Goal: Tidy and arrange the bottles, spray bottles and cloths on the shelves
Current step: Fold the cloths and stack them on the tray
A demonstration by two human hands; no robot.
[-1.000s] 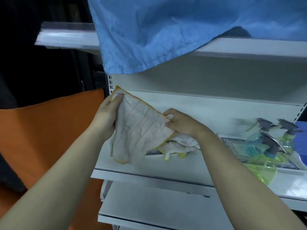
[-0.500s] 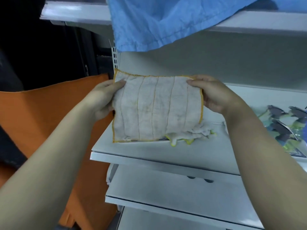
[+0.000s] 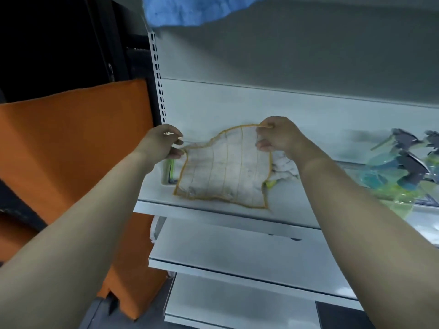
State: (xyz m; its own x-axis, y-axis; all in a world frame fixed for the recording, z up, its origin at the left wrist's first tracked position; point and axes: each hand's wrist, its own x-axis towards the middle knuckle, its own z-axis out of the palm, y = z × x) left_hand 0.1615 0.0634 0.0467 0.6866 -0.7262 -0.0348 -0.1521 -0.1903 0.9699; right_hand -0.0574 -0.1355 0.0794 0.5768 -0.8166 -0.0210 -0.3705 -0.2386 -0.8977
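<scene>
A white cloth with an orange hem and orange stripes lies mostly spread on the white shelf. My left hand pinches its far left corner. My right hand pinches its far right edge, lifted a little off the shelf. Behind the cloth on the right lies a crumpled white cloth with yellow-green trim. Several spray bottles, blue and green with grey triggers, lie on their sides at the right of the same shelf.
A blue cloth hangs from the shelf above. A tray rim shows under the striped cloth at the left. Two lower shelves jut out below. An orange panel stands left of the shelving.
The striped cloth was held up and stretched between both hands; it has come down onto the shelf, its near part now lying flat. The view has tilted downward.
</scene>
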